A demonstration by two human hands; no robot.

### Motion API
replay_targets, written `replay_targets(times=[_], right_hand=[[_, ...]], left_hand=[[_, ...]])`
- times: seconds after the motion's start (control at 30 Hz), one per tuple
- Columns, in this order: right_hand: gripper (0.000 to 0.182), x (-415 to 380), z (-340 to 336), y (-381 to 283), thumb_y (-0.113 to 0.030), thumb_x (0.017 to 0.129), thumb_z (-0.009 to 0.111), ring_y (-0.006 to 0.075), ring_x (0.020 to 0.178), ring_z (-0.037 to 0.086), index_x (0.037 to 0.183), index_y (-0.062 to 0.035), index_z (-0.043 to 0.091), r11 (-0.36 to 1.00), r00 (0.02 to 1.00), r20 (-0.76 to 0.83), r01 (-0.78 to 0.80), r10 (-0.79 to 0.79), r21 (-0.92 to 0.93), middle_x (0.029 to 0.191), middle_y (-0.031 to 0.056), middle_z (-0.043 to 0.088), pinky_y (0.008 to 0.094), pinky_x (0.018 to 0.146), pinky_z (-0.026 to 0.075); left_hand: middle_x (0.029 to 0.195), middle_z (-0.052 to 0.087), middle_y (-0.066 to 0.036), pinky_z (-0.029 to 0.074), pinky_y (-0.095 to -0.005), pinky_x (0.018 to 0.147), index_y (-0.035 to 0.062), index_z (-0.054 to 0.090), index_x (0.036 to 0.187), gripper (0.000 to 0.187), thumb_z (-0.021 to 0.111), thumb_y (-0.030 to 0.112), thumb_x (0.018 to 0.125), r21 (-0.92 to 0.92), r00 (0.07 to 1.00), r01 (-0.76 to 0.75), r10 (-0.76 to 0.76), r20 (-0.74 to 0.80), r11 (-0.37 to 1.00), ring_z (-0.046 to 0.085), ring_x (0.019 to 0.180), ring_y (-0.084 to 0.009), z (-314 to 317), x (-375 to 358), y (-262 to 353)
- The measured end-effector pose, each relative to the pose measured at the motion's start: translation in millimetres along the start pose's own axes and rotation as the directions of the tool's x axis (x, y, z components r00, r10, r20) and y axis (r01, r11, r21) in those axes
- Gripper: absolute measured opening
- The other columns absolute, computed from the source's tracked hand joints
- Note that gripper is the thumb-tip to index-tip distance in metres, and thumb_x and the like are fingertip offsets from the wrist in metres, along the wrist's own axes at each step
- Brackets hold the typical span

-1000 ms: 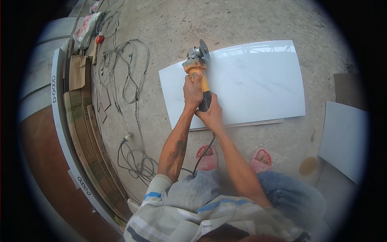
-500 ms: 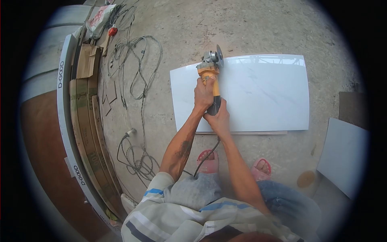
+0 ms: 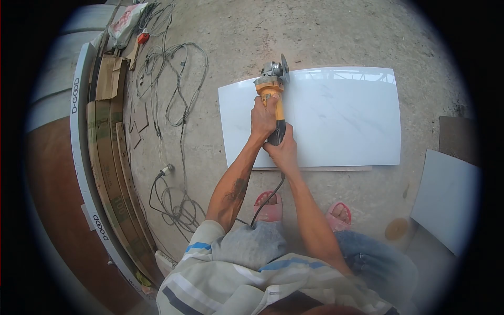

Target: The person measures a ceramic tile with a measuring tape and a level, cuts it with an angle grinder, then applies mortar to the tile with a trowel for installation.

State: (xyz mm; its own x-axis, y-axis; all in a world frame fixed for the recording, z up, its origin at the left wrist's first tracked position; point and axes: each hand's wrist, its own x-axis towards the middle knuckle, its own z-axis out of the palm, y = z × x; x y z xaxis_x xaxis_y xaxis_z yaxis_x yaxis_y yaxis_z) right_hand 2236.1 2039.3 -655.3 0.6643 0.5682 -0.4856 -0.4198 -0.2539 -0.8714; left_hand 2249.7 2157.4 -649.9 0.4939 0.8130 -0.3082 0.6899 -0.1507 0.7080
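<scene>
A yellow and black angle grinder (image 3: 280, 110) lies lengthwise in both hands, its metal head and upright cutting disc (image 3: 285, 68) pointing away from me. My left hand (image 3: 263, 114) is wrapped round the yellow body just behind the head. Farther back, my right hand (image 3: 284, 149) grips the black rear handle, and the power cord (image 3: 265, 203) runs down from there between my feet. Beneath the tool lies a glossy white tile (image 3: 341, 121) on the floor. The disc overlaps the tile's far edge in this view.
Tangled cables (image 3: 181, 100) and a plug (image 3: 167, 169) lie on the concrete floor to the left. Long cardboard boxes (image 3: 105, 152) line that side. Another pale tile (image 3: 446, 199) and a brown panel (image 3: 458, 137) lie at the right. My pink sandals (image 3: 269, 210) stand near the tile's front edge.
The whole view has shifted slightly, so everything appears a little higher and to the left. Both hands keep the same hold on the grinder, with the disc near the tile's far edge.
</scene>
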Motion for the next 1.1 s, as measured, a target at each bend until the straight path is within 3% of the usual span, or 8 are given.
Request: replay_targets(times=[0.03, 0.1, 0.43, 0.53, 0.6, 0.83, 0.9, 1.1], right_hand=[[0.063, 0, -1, -1, -0.012, 0.065, 0.070, 0.0385, 0.083, 0.061, 0.118, 0.0012, 0.038, 1.000, 1.000, -0.002, -0.003, 0.003, 0.001, 0.092, 0.0207, 0.061, 0.0416, 0.074, 0.048], [0.063, -1, -1, -2, -0.012, 0.065, 0.071, 0.0390, 0.084, 0.061, 0.118, 0.0004, 0.039, 1.000, 1.000, 0.000, 0.001, -0.001, 0.010, 0.092, 0.0213, 0.061, 0.0419, 0.074, 0.048], [0.061, 1, -1, 2, -0.012, 0.067, 0.070, 0.0387, 0.082, 0.063, 0.118, -0.0004, 0.039, 1.000, 1.000, -0.009, 0.006, -0.006, 0.023, 0.091, 0.0210, 0.062, 0.0429, 0.072, 0.049], [0.061, 2, -2, 4, -0.013, 0.067, 0.070, 0.0385, 0.083, 0.063, 0.118, -0.0009, 0.039, 0.999, 0.999, 0.023, -0.029, 0.028, 0.045, 0.091, 0.0213, 0.062, 0.0433, 0.073, 0.049], [0.060, 2, -2, 6, -0.013, 0.067, 0.071, 0.0385, 0.084, 0.063, 0.117, -0.0015, 0.039, 0.999, 0.999, 0.024, -0.032, 0.031, 0.031, 0.092, 0.0216, 0.062, 0.0439, 0.074, 0.049], [0.060, 4, 0, 8, -0.015, 0.067, 0.071, 0.0395, 0.088, 0.063, 0.117, -0.0013, 0.039, 0.997, 0.998, 0.039, -0.060, 0.058, 0.052, 0.094, 0.0227, 0.062, 0.0442, 0.077, 0.049], [0.059, 6, 2, 14, -0.014, 0.068, 0.075, 0.0213, 0.063, 0.062, 0.115, -0.0011, 0.041, 0.999, 0.999, -0.010, 0.042, -0.042, -0.007, 0.082, 0.0124, 0.062, 0.0341, 0.055, 0.049], [0.061, 7, 3, 16, -0.015, 0.068, 0.075, 0.0220, 0.064, 0.062, 0.116, -0.0007, 0.041, 1.000, 1.000, -0.006, 0.019, -0.018, 0.009, 0.082, 0.0125, 0.062, 0.0345, 0.056, 0.049]], left_hand=[[0.084, 0.062, -0.022, 0.048, -0.0361, 0.072, -0.0069, 0.054, 0.096, 0.056, 0.049, 0.049, 0.091, 0.002, 1.000, 0.001, -0.001, 0.003, 1.000, 0.061, 0.078, -0.0287, 0, -1, 1], [0.096, 0.057, -0.031, 0.045, -0.0469, 0.080, -0.0089, 0.053, 0.098, 0.059, 0.047, 0.050, 0.091, 0.005, 0.999, -0.018, 0.018, 0.032, 1.000, 0.058, 0.091, -0.0466, -1, -1, 2], [0.086, 0.060, -0.038, 0.048, -0.0494, 0.075, -0.0116, 0.045, 0.102, 0.065, 0.047, 0.053, 0.092, 0.092, 0.999, 0.043, -0.046, 0.026, 0.995, 0.062, 0.083, -0.0495, 0, -2, 10], [0.086, 0.060, -0.038, 0.049, -0.0489, 0.075, -0.0112, 0.045, 0.103, 0.067, 0.046, 0.055, 0.092, 0.153, 0.998, 0.053, -0.056, 0.015, 0.987, 0.063, 0.084, -0.0489, 0, -4, 19], [0.095, 0.061, -0.035, 0.047, -0.0450, 0.083, -0.0115, 0.049, 0.110, 0.074, 0.044, 0.060, 0.090, 0.210, 0.992, 0.119, -0.125, 0.013, 0.970, 0.063, 0.092, -0.0430, -1, -6, 23], [0.097, 0.061, -0.036, 0.046, -0.0462, 0.085, -0.0115, 0.047, 0.112, 0.075, 0.042, 0.060, 0.090, 0.211, 0.991, 0.129, -0.136, 0.017, 0.969, 0.062, 0.094, -0.0456, -1, -5, 28], [0.099, 0.061, -0.036, 0.047, -0.0461, 0.085, -0.0115, 0.047, 0.112, 0.076, 0.042, 0.061, 0.090, 0.257, 0.990, 0.131, -0.139, 0.015, 0.958, 0.062, 0.095, -0.0453, 0, -3, 25], [0.096, 0.059, -0.039, 0.048, -0.0492, 0.083, -0.0118, 0.042, 0.110, 0.073, 0.043, 0.059, 0.091, 0.238, 0.993, 0.103, -0.112, 0.024, 0.966, 0.062, 0.093, -0.0492, 0, -1, 24]])
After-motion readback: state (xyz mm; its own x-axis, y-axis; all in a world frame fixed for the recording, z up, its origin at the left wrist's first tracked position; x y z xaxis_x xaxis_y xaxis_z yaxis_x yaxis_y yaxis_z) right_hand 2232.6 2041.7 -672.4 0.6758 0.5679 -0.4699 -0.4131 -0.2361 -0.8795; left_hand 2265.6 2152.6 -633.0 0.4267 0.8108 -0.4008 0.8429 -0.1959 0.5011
